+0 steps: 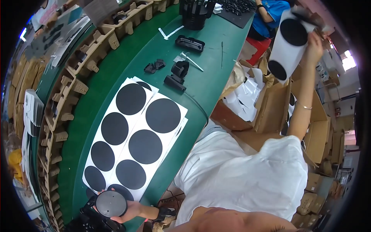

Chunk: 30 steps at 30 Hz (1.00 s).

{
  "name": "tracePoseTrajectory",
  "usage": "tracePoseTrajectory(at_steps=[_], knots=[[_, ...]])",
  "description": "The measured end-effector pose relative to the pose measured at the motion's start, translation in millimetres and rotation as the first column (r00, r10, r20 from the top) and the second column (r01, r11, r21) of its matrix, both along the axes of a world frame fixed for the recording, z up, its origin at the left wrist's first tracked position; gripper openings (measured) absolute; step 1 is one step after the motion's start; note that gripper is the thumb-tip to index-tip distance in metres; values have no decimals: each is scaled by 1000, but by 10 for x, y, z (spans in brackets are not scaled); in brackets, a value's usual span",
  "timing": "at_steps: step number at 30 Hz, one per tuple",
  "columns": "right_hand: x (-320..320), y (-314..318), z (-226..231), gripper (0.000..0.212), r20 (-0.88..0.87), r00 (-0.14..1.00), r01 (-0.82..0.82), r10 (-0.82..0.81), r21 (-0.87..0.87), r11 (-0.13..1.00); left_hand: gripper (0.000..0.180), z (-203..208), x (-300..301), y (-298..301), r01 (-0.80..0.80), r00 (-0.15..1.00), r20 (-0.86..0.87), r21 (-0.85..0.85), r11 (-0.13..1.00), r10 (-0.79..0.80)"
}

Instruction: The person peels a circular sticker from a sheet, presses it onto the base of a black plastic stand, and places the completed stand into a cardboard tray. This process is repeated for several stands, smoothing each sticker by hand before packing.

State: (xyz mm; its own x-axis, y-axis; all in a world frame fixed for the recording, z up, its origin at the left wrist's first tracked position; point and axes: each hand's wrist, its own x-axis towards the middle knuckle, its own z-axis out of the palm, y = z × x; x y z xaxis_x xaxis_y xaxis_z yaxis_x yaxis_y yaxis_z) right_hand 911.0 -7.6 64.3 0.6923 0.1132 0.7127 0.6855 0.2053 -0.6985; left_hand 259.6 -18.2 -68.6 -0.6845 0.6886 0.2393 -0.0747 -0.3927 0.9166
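Note:
At the lower left, my left hand is closed around a dark grey round part with a flat face, above the near end of the sticker sheets. My right arm reaches out to the right, and my right hand grips the edge of a white sheet with black round stickers, held up over cardboard boxes. Something dark beside that hand is blurred. On the green table lie sheets of large black round stickers, in two overlapping columns.
Beyond the stickers are a black strap-like device with a cable, small black parts, a black tray and a black bin. Moulded pulp trays line the left. An open carton stands right; a person in blue sits beyond.

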Motion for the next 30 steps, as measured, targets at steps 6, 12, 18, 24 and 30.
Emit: tracePoseTrajectory(at_steps=[6, 12, 18, 24, 30], knots=[[1307, -1777, -2241, 28, 13, 818, 297, -575, -866, 403, 74, -143, -258, 259, 35, 999, -23, 38, 999, -35], [-1330, -179, -1911, 20, -36, 998, -54, 42, -447, 893, 72, -94, -395, 237, 43, 999, 25, 38, 998, -44], [-3615, 822, -1017, 26, 207, 229, -634, 951, -710, 307, 71, -17, -487, 194, 64, 998, -17, 77, 995, -63], [-3867, 1039, -1035, 22, 155, 37, -630, 987, -763, 144, 69, 215, -466, 241, 17, 999, -33, 72, 997, -15], [-3814, 1077, -1020, 17, 216, 38, -743, 976, -647, 172, 69, 210, -468, 223, -2, 999, -36, 77, 997, 5]])
